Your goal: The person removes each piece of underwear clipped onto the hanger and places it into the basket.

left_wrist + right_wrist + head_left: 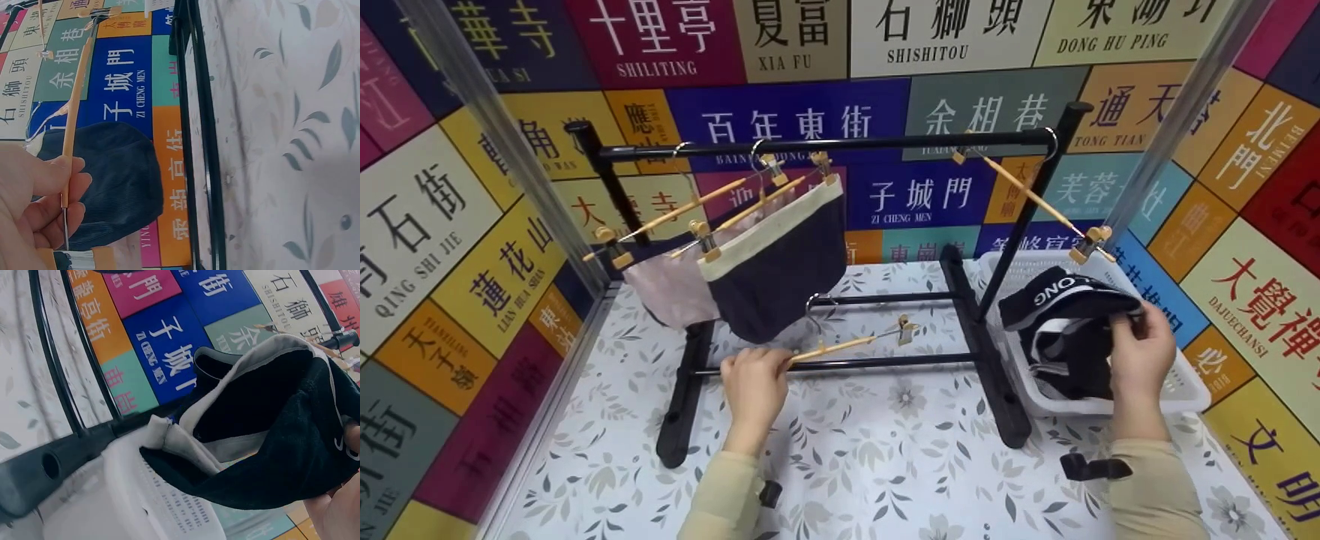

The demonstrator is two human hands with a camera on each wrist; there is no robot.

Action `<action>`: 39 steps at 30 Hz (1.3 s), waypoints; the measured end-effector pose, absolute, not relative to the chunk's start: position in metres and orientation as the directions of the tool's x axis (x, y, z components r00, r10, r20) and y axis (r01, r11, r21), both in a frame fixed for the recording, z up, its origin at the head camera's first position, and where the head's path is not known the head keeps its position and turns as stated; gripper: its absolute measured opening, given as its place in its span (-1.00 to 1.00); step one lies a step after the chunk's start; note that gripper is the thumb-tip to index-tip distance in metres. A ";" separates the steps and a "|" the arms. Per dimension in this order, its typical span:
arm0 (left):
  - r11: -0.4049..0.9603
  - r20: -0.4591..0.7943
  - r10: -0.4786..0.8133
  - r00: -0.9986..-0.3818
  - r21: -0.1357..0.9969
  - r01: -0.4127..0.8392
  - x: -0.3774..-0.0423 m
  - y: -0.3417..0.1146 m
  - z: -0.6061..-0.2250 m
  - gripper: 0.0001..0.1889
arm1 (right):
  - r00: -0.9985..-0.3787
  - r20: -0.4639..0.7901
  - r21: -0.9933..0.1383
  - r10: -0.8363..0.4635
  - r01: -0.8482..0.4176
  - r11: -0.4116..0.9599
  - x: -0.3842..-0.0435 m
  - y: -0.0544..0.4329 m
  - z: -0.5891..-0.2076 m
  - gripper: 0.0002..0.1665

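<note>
My left hand (755, 386) grips the wooden bar of a clip hanger (847, 346), low in front of the rack's bars. In the left wrist view the thumb and fingers curl round the hanger's bar (71, 129), and a clip (100, 12) shows at its far end. On the right, my right hand (1144, 352) pinches a pair of dark underpants (1069, 300) by its white-lettered waistband, over a white plastic basket (1174, 386). The right wrist view shows the underpants (270, 461) gaping, with pale inner edging; much of the hand is outside that view.
A black garment rack (840, 144) stands on a leaf-patterned white tabletop (885, 465). From it hang navy underpants (787, 262) with a cream waistband, a pink garment (675, 289) behind, and a bare clip hanger (1027, 191) at right. Colourful lettered panels surround the table.
</note>
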State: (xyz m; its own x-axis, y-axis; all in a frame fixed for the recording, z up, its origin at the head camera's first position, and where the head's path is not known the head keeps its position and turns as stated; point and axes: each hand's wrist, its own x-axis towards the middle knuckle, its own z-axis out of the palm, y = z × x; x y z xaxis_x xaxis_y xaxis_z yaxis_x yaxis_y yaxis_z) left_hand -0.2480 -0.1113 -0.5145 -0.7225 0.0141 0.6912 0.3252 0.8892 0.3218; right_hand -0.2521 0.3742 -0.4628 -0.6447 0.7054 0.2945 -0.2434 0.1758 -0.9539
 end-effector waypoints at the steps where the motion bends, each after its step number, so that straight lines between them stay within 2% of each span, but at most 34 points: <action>1: 0.891 0.688 0.018 -0.725 0.318 0.324 -0.249 -0.111 -0.513 -0.91 | -0.637 0.294 -0.953 0.712 -0.247 0.172 -0.252 0.376 -0.462 -0.80; 5: 0.897 0.683 0.035 -0.729 0.301 0.325 -0.252 -0.111 -0.506 -0.90 | -0.599 0.328 -0.944 0.730 -0.242 0.226 -0.254 0.383 -0.460 -0.83; 9: 0.897 0.691 0.052 -0.721 0.285 0.338 -0.255 -0.110 -0.499 -0.91 | -0.571 0.369 -0.928 0.733 -0.176 0.329 -0.256 0.387 -0.464 -0.83; 19: 0.902 0.707 0.098 -0.700 0.234 0.363 -0.258 -0.108 -0.482 -0.94 | -0.584 0.411 -0.861 0.700 0.003 0.509 -0.260 0.400 -0.500 -0.72; 26: 0.894 0.723 0.128 -0.679 0.212 0.394 -0.261 -0.106 -0.474 -0.94 | -0.682 0.434 -0.774 0.590 0.053 0.631 -0.259 0.402 -0.518 -0.72; 33: 0.889 0.743 0.149 -0.653 0.188 0.418 -0.265 -0.104 -0.464 -0.93 | -0.842 0.307 -0.684 0.444 0.130 0.718 -0.256 0.402 -0.520 -0.66; 39: 0.882 0.756 0.169 -0.632 0.170 0.439 -0.267 -0.100 -0.449 -0.94 | -0.946 0.225 -0.555 0.234 0.073 0.829 -0.253 0.403 -0.526 -0.61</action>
